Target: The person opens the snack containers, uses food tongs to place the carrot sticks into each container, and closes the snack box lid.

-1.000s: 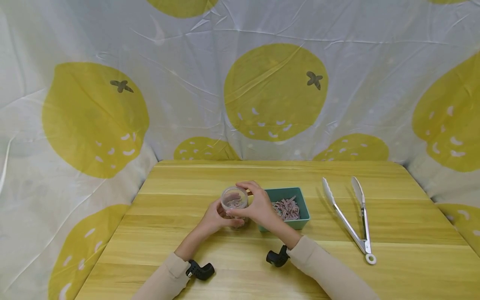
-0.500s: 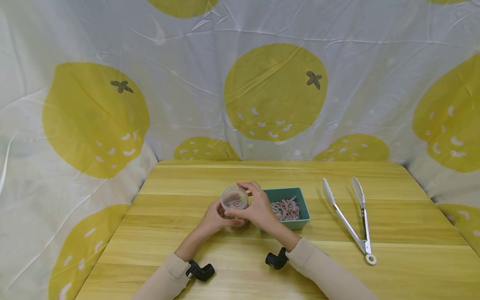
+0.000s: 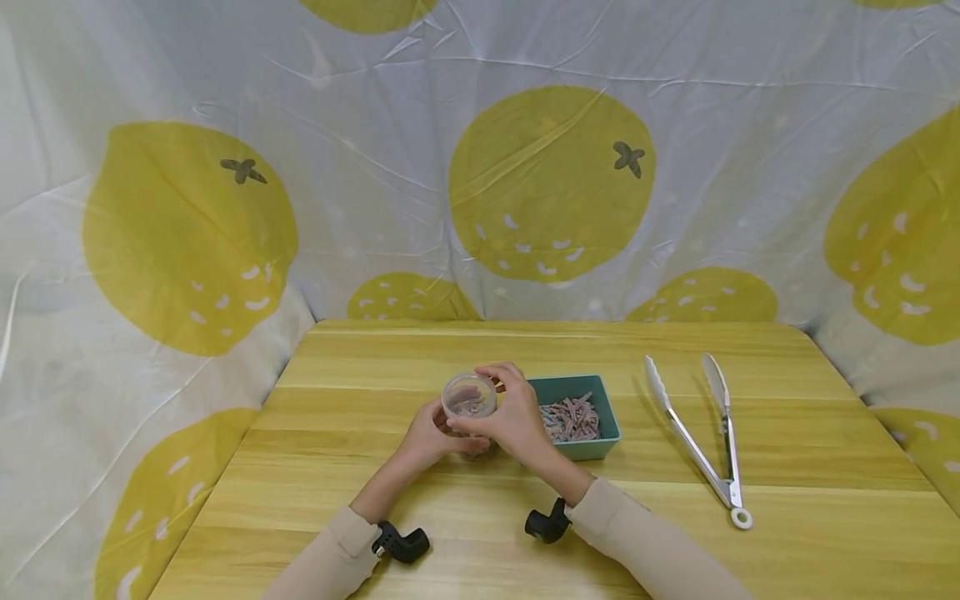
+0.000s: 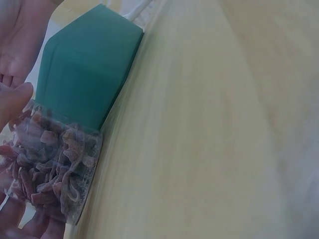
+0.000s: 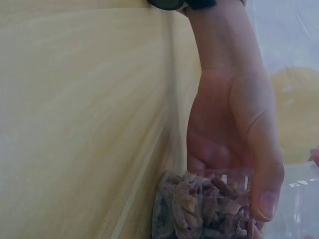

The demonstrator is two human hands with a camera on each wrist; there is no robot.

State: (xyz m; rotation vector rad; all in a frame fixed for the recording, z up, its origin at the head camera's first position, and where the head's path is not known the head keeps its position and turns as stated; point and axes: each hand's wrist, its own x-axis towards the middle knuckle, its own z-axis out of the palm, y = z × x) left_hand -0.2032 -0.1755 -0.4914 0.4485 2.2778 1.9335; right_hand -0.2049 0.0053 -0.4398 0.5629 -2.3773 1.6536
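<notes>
A clear round jar [image 3: 471,406] stands upright on the table left of centre. Inside it lie brownish-purple dried strips [image 4: 47,169], filling the lower part. My left hand [image 3: 426,440] wraps the jar's side, fingers behind it and thumb across the front. Up at the clear rim, my right hand [image 3: 517,421] grips with its thumb in front and fingers at the far side. Whether a separate clear lid sits under those fingers, I cannot tell. Just right of the jar is a teal box [image 3: 609,442] holding more such strips [image 3: 577,417], partly covered by the right hand.
Metal tongs [image 3: 697,450] with pale tips lie spread apart at the right of the wooden table [image 3: 360,358]. A lemon-print cloth [image 3: 375,167] hangs behind and at both sides. Black wrist cameras [image 3: 405,542] sit below both hands.
My right wrist has turned slightly and shifted a little left and down, its fingers still at the rim. The left hand and the jar stay in place.
</notes>
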